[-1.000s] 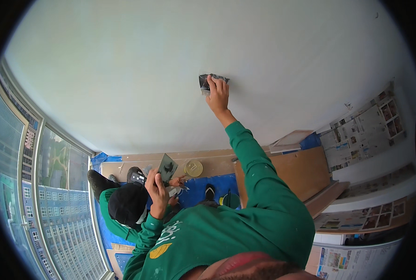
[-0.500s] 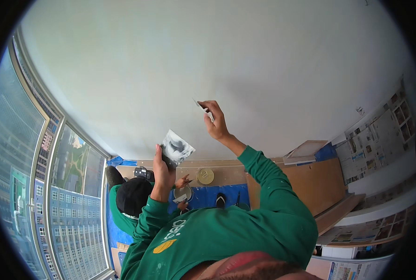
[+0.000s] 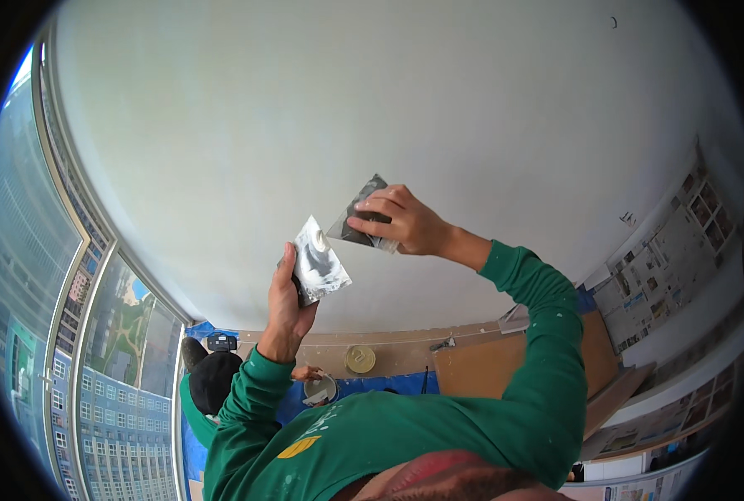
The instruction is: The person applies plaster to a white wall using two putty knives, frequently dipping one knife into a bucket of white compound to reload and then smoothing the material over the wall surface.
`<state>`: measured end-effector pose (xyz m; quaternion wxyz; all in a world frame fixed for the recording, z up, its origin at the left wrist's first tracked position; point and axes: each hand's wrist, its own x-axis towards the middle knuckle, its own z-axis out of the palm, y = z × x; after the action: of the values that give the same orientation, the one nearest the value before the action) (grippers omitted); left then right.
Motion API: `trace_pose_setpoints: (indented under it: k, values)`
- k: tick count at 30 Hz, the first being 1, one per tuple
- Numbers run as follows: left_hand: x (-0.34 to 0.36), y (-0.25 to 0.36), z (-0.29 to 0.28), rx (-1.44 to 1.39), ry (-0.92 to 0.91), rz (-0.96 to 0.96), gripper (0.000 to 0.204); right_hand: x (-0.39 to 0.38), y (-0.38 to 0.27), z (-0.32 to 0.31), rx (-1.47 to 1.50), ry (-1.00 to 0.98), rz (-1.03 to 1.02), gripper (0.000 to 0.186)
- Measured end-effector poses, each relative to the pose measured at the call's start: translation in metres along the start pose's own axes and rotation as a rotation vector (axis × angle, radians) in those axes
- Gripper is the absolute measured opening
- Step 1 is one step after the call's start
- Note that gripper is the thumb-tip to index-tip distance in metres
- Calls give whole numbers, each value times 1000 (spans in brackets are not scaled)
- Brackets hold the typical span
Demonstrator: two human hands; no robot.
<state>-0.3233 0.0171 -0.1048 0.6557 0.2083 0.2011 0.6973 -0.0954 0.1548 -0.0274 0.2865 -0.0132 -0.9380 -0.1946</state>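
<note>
My left hand [image 3: 283,307] is closed on a flat putty knife, its broad metal blade [image 3: 322,271] tilted up and smeared with white and grey filler. My right hand [image 3: 416,224] grips a second putty knife [image 3: 359,209], fingers spread across the back of its greyish blade. The two blades are close together, their edges nearly meeting. Both handles are hidden by my hands. Behind them rises a large pale wall [image 3: 489,108] with a smooth coat.
A crouching co-worker in a black cap [image 3: 214,380] is at lower left, one hand by a bucket [image 3: 320,389]. A round lid [image 3: 360,359] lies near the wall's foot. Tall windows [image 3: 121,334] line the left. A brown board [image 3: 476,366] and newspaper-covered surfaces [image 3: 660,259] stand right.
My right hand has turned its putty knife so the blade's flat face shows, and has come closer to the left one. The left blade has tilted more upright.
</note>
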Motion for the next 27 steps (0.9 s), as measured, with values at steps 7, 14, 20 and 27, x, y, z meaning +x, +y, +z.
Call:
trace_pose_setpoints:
  k: [7, 14, 20, 27]
  values:
    - [-20, 6, -19, -30, 12, 67, 40, 89, 188, -71, -614, 101, 242, 54]
    - [-44, -20, -67, -164, 186, 61, 39, 192, 287, -136, -850, 327, 252, 35]
    - [-51, -22, -91, -180, 277, 50, 39, 187, 286, -94, -864, 297, 434, 36]
    - [-46, -20, -112, -182, 295, -18, 36, 97, 201, 50, -825, 237, 456, 47]
